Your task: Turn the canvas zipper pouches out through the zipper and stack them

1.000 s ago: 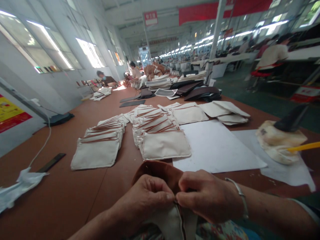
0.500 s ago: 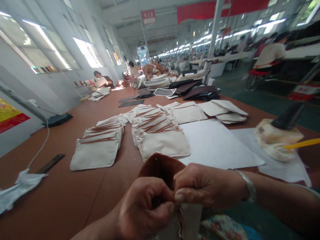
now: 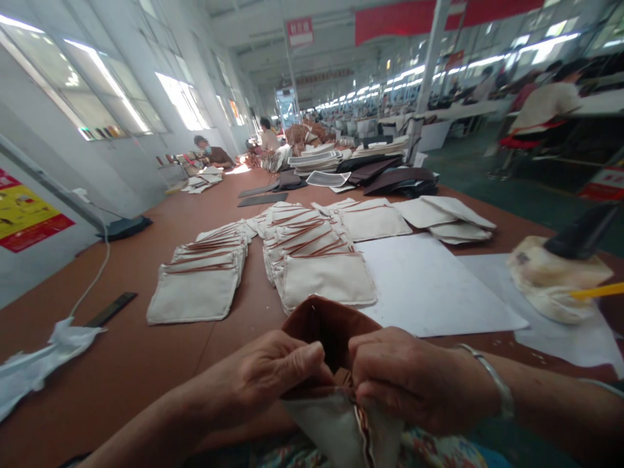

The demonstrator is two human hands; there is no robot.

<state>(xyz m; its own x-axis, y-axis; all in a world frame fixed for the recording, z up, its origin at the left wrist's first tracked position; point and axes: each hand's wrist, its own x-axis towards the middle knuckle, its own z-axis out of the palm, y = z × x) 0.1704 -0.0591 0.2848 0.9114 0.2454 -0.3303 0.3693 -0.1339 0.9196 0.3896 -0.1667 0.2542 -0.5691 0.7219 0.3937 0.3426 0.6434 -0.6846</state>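
Close to my body is a fabric pouch, off-white on the outside with a brown lining that gapes at the top. My left hand pinches the left part of its rim between thumb and fingers. On the right side of the opening, my right hand is closed on the pouch edge, a silvery bangle on its wrist. A brown-edged seam runs down the outside between the hands. The fingertips of my right hand are partly hidden by its own knuckles.
Overlapping stacks of off-white pouches lie across the brown table. White paper is to their right, near a pot wrapped in pale material with a yellow stick. A white cloth lies left. Co-workers sit farther off.
My left hand has shifted from the seam to the left rim, its thumb now pointing right. The pouch mouth is spread wider, and more of the off-white outside shows. The view has turned slightly left.
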